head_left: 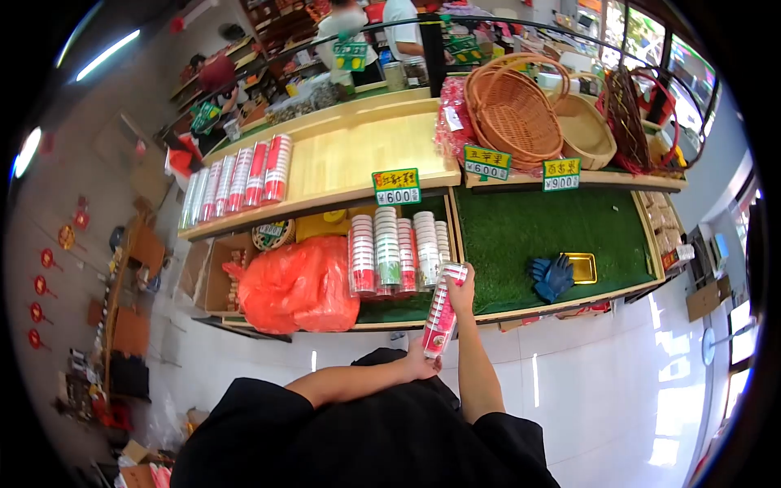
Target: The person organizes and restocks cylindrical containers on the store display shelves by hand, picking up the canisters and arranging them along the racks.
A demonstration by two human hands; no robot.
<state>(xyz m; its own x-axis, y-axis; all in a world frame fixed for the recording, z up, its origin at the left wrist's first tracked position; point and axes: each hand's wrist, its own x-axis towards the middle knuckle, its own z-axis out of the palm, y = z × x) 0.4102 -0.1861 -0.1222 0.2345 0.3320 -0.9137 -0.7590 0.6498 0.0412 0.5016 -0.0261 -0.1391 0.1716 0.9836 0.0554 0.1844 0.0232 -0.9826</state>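
A long wrapped stack of red-and-white cups [440,319] is held at a slant in front of my body. My left hand [423,361] is closed around its lower end, and my right hand [462,293] grips the upper end. Just beyond it, several similar cup stacks [386,248] stand upright on the lower shelf, some red and some green. More red-and-white stacks [256,172] lean in a row at the left of the upper wooden shelf [358,150]. Left of the upright stacks sits a bulging red plastic bag [297,285].
Blue gloves [553,277] and a small gold tray [580,267] lie on the green mat [521,236] at the right. Wicker baskets [517,110] rest on the upper right shelf. Price signs [397,187] hang on its edge. People [350,37] stand behind the display.
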